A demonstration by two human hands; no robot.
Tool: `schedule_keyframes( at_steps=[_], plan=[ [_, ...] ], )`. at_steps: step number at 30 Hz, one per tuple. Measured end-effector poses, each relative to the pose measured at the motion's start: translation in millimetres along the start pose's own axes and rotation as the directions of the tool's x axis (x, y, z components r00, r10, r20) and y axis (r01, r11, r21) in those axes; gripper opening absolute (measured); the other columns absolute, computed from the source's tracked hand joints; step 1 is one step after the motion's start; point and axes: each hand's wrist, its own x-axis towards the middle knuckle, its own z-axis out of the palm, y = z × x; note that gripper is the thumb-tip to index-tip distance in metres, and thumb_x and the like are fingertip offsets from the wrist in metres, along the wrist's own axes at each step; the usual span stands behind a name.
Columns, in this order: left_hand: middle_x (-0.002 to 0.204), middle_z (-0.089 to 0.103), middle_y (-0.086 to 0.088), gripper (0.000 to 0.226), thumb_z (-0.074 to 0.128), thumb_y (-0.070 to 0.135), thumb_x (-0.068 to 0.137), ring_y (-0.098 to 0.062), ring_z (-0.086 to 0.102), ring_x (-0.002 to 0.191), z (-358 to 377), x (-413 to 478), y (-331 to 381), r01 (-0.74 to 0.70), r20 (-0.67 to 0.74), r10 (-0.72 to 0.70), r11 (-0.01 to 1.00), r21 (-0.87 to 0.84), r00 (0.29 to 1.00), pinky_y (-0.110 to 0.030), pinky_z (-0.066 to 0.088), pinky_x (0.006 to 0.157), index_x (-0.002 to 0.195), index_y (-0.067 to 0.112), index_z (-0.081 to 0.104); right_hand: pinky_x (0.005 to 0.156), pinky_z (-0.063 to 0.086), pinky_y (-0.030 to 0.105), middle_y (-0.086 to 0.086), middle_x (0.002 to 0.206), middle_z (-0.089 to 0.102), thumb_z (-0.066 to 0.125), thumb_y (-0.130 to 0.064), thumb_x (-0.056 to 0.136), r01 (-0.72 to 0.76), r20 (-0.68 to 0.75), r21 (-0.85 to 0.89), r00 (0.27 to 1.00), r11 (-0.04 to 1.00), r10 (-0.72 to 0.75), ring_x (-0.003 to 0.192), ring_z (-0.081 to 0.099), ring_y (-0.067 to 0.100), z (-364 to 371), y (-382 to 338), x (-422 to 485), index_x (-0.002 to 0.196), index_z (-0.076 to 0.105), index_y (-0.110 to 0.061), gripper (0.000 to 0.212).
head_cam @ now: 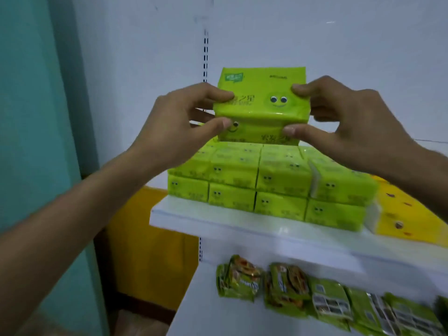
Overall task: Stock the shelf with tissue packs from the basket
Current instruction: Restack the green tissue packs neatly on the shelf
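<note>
snack packets (238, 280) lie nearest, on the lower shelf. above them the left hand (174, 127) and right hand (344, 122) each pinch one end of a green tissue pack (261, 105) (one or two, i cannot tell), likely to keep it level. it hovers over the stacked packs (281, 187) at the left end of the shelf (218, 221).

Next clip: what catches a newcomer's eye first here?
A bright green tissue pack fills the centre, gripped at its ends by the left hand and right hand. Right below, matching stacked packs sit on the white shelf, with snack packets on the lower shelf.
</note>
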Motion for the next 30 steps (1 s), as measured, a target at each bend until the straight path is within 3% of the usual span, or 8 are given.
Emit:
schedule_keyframes(
  at_steps=[4,7,12,14,17,22,26,30],
  plan=[
    [0.107,0.066,0.000,0.026,0.066,0.031,0.077,-0.011,0.068,0.089,6.9,59.0,-46.8,0.004,0.089,-0.009,0.999,0.047,0.996,-0.031,0.054,0.087,0.101,0.040,0.060,0.087,0.051,0.050,0.009,0.116,0.067,0.063,-0.049,0.084,-0.021,-0.001,-0.094,1.000,0.995,0.021,0.103,0.066,0.025,34.9,41.3,45.3,0.127,0.050,-0.015,0.056],
    [0.112,0.064,-0.002,0.025,0.065,0.020,0.087,-0.014,0.067,0.094,21.5,102.9,-82.4,0.004,0.148,-0.018,0.996,0.092,0.989,-0.034,0.052,0.090,0.108,0.034,0.058,0.087,0.050,0.050,0.011,0.115,0.066,0.061,-0.039,0.090,-0.066,0.028,-0.156,0.997,0.986,0.071,0.104,0.064,0.027,57.0,70.4,76.2,0.128,0.048,-0.011,0.049],
    [0.128,0.058,-0.005,0.034,0.060,0.028,0.091,-0.011,0.060,0.112,48.4,158.2,-158.9,0.105,0.394,-0.124,0.992,0.069,0.911,-0.033,0.048,0.096,0.123,0.036,0.051,0.076,0.042,0.033,0.002,0.090,0.059,0.058,-0.034,0.090,-0.249,0.138,-0.207,0.950,0.946,0.280,0.096,0.060,0.028,101.5,116.7,119.6,0.130,0.046,-0.011,0.048],
    [0.137,0.052,-0.004,0.042,0.058,0.028,0.092,-0.011,0.050,0.125,57.9,170.8,-189.1,0.127,0.486,-0.146,0.989,0.072,0.861,-0.030,0.042,0.101,0.132,0.033,0.047,0.076,0.039,0.030,0.005,0.096,0.058,0.059,-0.032,0.091,-0.325,0.187,-0.207,0.913,0.923,0.363,0.099,0.058,0.027,122.4,131.3,130.3,0.131,0.045,-0.011,0.047],
    [0.145,0.042,0.005,0.051,0.054,0.030,0.094,-0.008,0.040,0.132,67.4,188.9,-228.3,-0.015,0.589,-0.129,0.972,0.234,0.798,-0.018,0.031,0.098,0.141,0.031,0.037,0.080,0.039,0.027,0.012,0.113,0.058,0.061,-0.032,0.090,-0.428,0.250,-0.212,0.845,0.878,0.472,0.107,0.056,0.026,152.4,148.9,143.0,0.132,0.044,-0.012,0.049],
    [0.149,0.039,-0.002,0.079,0.060,0.041,0.088,-0.021,0.039,0.134,75.4,197.3,-284.3,-0.111,0.648,-0.228,0.892,0.439,0.727,-0.029,0.033,0.103,0.149,0.037,0.010,0.070,0.037,0.024,0.000,0.095,0.055,0.066,-0.033,0.086,-0.580,0.351,-0.190,0.713,0.792,0.606,0.092,0.055,0.017,196.4,172.0,142.2,0.128,0.048,-0.016,0.049],
    [0.145,0.043,0.004,0.073,0.059,0.045,0.087,-0.018,0.041,0.130,78.1,195.2,-300.0,-0.178,0.620,-0.157,0.878,0.444,0.768,-0.030,0.035,0.101,0.147,0.039,0.019,0.073,0.044,0.023,0.002,0.108,0.059,0.069,-0.030,0.084,-0.644,0.354,-0.105,0.688,0.758,0.634,0.090,0.058,0.013,207.6,177.9,138.7,0.125,0.050,-0.018,0.047],
    [0.146,0.040,0.003,0.063,0.056,0.046,0.089,-0.019,0.037,0.131,76.7,196.2,-294.7,-0.255,0.657,-0.137,0.848,0.465,0.742,-0.035,0.036,0.104,0.145,0.039,0.028,0.087,0.044,0.030,0.007,0.117,0.058,0.066,-0.034,0.086,-0.616,0.391,-0.159,0.678,0.771,0.622,0.102,0.058,0.019,202.9,175.3,140.3,0.129,0.046,-0.019,0.049]
  ],
)
